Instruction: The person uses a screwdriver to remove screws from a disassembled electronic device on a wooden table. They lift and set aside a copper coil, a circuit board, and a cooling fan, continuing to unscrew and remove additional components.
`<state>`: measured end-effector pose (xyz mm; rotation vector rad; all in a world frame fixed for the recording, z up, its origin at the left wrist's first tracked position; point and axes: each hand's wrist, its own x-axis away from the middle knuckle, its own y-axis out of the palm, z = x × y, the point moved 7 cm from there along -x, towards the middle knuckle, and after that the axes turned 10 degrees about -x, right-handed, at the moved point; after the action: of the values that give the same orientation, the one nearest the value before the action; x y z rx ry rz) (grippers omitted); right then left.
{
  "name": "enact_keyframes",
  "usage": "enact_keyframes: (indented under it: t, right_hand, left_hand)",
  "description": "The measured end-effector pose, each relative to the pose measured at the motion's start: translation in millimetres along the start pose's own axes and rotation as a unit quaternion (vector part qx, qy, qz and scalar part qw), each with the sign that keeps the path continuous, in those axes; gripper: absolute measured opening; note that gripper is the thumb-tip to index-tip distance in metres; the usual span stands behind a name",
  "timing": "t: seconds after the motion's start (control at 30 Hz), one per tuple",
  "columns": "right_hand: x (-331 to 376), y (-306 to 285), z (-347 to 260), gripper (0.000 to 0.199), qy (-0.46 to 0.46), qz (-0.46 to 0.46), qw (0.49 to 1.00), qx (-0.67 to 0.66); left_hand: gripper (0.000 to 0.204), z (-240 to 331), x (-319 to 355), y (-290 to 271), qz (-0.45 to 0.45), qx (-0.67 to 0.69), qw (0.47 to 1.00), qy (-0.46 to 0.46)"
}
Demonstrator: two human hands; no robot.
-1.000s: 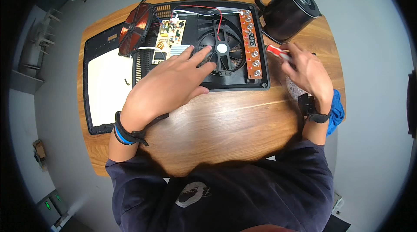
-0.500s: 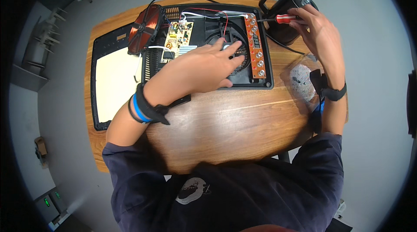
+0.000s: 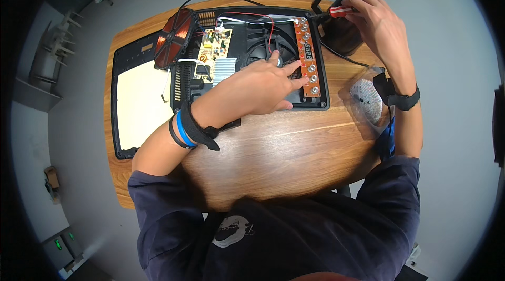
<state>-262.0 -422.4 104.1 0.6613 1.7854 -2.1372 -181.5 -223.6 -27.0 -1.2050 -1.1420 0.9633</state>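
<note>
The open black housing of an induction cooker point(image 3: 322, 83) lies on the table. A narrow orange-brown display board point(image 3: 311, 60), with a digit display and several round buttons, runs along its right side. My left hand point(image 3: 265, 85) spreads its fingers across the black fan point(image 3: 256, 52), fingertips reaching the display board's left edge. My right hand point(image 3: 380, 28) grips a screwdriver point(image 3: 341, 12) by its red and clear handle. The shaft points left, its tip close to the board's upper end; contact cannot be made out. A yellowish circuit board point(image 3: 209, 52) sits left of the fan.
A copper coil point(image 3: 176, 36) leans at the housing's left, beside a black panel point(image 3: 120, 133) carrying a cream sheet point(image 3: 141, 107). Behind the screwdriver stands a black kettle point(image 3: 336, 39). A clear plastic bag point(image 3: 366, 99) lies near my right wrist. Thin wires cross the housing's top.
My left hand has shifted right, its fingers now reaching the display board. My right hand and the screwdriver have moved slightly left and farther away. The housing has slid a little left.
</note>
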Motion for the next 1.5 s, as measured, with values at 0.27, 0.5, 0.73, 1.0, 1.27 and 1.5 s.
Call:
enact_keyframes:
  t: [0.27,0.5,0.73,1.0,1.27,1.5]
  right_hand:
    - [-1.9,8.9,-1.3,0.022,-0.018,0.002,1.000,0.008]
    - [-6.1,7.3,1.3,0.025,-0.012,-0.004,1.000,0.008]
    - [-8.8,8.1,-3.4,0.025,-0.023,-0.012,1.000,0.005]
    - [-31.4,9.5,9.2,0.033,-0.046,-0.009,0.989,-0.143]
    - [-58.5,0.7,-10.2,0.036,0.041,-0.157,0.969,0.187]
    - [-84.7,2.7,-7.8,0.023,-0.088,-0.223,0.962,-0.128]
  left_hand:
    - [0.069,0.8,1.5,-4.5,0.008,-0.009,1.000,-0.006]
    - [0.070,0.1,-0.3,-2.2,0.010,-0.011,1.000,-0.012]
    - [0.071,0.1,0.8,-4.1,-0.003,-0.009,1.000,-0.017]
    - [0.070,1.1,1.3,-1.5,0.024,0.000,1.000,-0.012]
    - [0.069,-1.1,33.1,-3.5,0.059,-0.019,0.996,-0.067]
    - [0.096,-7.9,60.6,2.1,-0.048,0.029,0.995,-0.084]
